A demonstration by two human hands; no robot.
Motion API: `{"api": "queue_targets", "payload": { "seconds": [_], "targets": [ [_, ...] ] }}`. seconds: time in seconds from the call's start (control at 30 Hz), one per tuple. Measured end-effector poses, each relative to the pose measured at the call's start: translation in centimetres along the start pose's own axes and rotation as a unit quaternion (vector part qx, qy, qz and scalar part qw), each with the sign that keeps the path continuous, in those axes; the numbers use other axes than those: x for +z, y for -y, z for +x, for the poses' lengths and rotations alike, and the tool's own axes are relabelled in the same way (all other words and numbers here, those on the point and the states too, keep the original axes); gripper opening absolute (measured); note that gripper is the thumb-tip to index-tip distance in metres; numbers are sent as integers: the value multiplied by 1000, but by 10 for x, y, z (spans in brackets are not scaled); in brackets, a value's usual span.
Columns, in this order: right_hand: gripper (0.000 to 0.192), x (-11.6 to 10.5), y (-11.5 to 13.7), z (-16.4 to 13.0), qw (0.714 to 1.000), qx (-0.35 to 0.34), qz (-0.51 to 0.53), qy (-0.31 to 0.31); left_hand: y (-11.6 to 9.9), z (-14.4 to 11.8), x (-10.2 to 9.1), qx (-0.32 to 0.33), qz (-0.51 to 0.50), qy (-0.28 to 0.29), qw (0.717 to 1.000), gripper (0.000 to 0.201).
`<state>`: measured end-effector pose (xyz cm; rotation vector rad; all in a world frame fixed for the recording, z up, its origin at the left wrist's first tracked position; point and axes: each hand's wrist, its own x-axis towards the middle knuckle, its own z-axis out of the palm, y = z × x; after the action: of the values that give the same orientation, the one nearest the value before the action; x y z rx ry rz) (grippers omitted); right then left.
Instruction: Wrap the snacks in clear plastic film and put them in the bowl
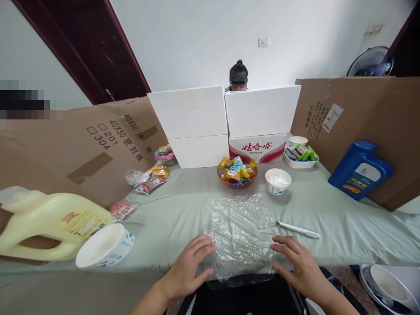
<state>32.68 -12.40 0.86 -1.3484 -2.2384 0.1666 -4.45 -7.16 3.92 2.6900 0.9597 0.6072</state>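
Note:
A clear plastic bag [241, 232] lies spread on the pale green tablecloth, its lower end reaching over the table's front edge. My left hand [192, 264] is at its left side, fingers apart and curved towards it. At its right side is my right hand [295, 262], with thumb and fingers spread. Neither hand grips the bag; whether the fingertips touch it I cannot tell. A white pen-like tool [298, 229] with a dark tip rests just beyond my right hand. Behind the bag stand a bowl of wrapped candies [236, 175] and a paper cup [278, 181] with clear plastic inside.
A yellow jug [82, 203] and a paper bowl [105, 246] stand left, near packaged snacks [152, 186]. On the right, a blue bottle [361, 170] leans against cardboard [377, 118]. White boxes [200, 153] line the back, with a person [239, 74] behind. A white dish [301, 163] holds wrapped items.

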Motion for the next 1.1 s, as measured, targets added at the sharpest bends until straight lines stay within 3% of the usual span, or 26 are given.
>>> {"api": "queue_targets", "payload": {
  "seconds": [0.07,0.13,0.23,0.37,0.43,0.53,0.63,0.7,0.8,0.97,1.03,1.1],
  "targets": [
    [53,-3,-1,-11,997,-18,-12,76,-14,-15,5,15,37,61,997,57],
    [64,1,-2,-18,994,-10,-26,110,-19,-25,12,21,71,87,993,52],
    [62,10,0,-19,995,21,-41,91,-17,-28,19,25,71,74,994,32],
    [65,11,10,-7,996,15,-28,82,-16,-22,13,-18,-5,41,999,24],
    [51,4,16,-1,995,30,-2,97,-19,-20,5,-62,-54,36,996,21],
    [10,-8,22,4,988,46,67,134,-23,-18,-5,-156,-109,37,981,17],
    [14,-16,18,0,971,45,186,143,-24,-15,-13,-248,-160,63,953,17],
    [19,-18,11,-2,951,59,278,122,-22,-11,-16,-283,-199,68,936,18],
    [25,-18,0,0,914,117,380,77,-13,-2,-18,-313,-207,30,926,17],
    [46,1,-8,34,856,267,442,-19,7,17,-10,-348,-187,-41,918,17],
    [52,16,-8,53,856,309,407,-80,14,24,-3,-371,-191,-78,906,22],
    [49,32,-8,70,874,332,329,-130,19,30,5,-405,-153,-108,895,26]
  ]
}}
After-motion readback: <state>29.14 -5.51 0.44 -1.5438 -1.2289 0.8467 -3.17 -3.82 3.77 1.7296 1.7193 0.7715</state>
